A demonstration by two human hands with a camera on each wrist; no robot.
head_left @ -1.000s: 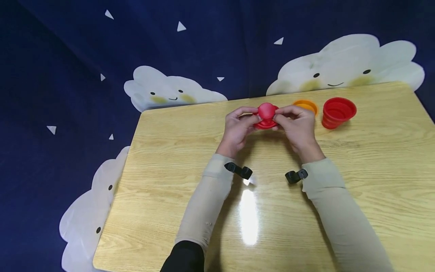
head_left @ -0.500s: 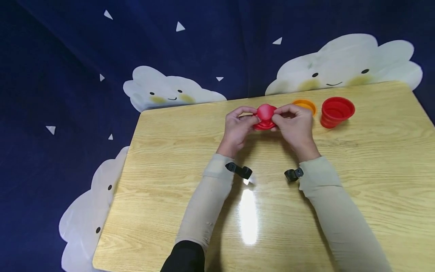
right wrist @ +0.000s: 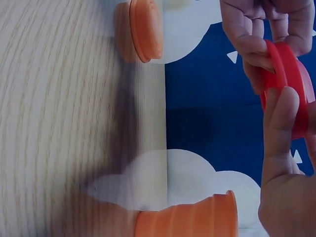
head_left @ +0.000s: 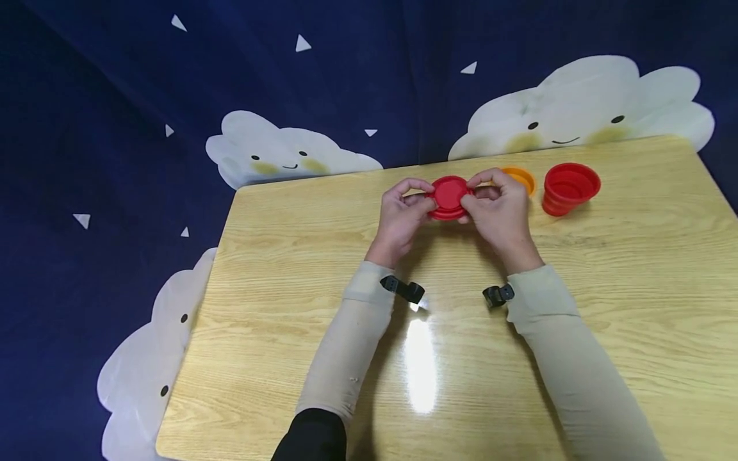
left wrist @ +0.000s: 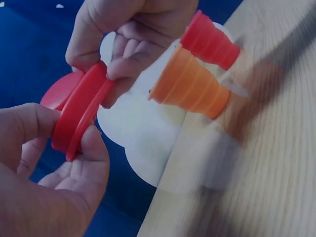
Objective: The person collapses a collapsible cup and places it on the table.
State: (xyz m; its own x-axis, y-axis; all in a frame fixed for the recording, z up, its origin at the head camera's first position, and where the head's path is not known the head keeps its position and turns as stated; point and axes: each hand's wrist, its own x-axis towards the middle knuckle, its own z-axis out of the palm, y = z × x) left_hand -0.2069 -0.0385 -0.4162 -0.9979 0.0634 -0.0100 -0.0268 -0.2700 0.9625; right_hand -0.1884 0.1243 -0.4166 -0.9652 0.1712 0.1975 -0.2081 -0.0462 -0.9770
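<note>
A red collapsible cup (head_left: 450, 194), folded to a thick disc, is held up between both hands over the table's far side. My left hand (head_left: 399, 221) pinches its left edge between thumb and fingers. On the opposite edge my right hand (head_left: 503, 218) grips it the same way. The left wrist view shows the folded cup (left wrist: 81, 111) from its side, its round base sticking out a little past the rings. Beyond the right hand stands an orange collapsible cup (left wrist: 190, 84), unfolded and upright, and past it another red cup (head_left: 571, 187), also unfolded.
The wooden table (head_left: 277, 288) ends at a dark blue curtain (head_left: 346, 77) with white clouds. In the right wrist view a flat, folded orange cup (right wrist: 146, 30) lies near the table's back edge; the hands hide it from the head view.
The red cup's raised round base has sunk toward its rim, so the cup is now flatter. Both hands keep their grip in nearly the same place.
</note>
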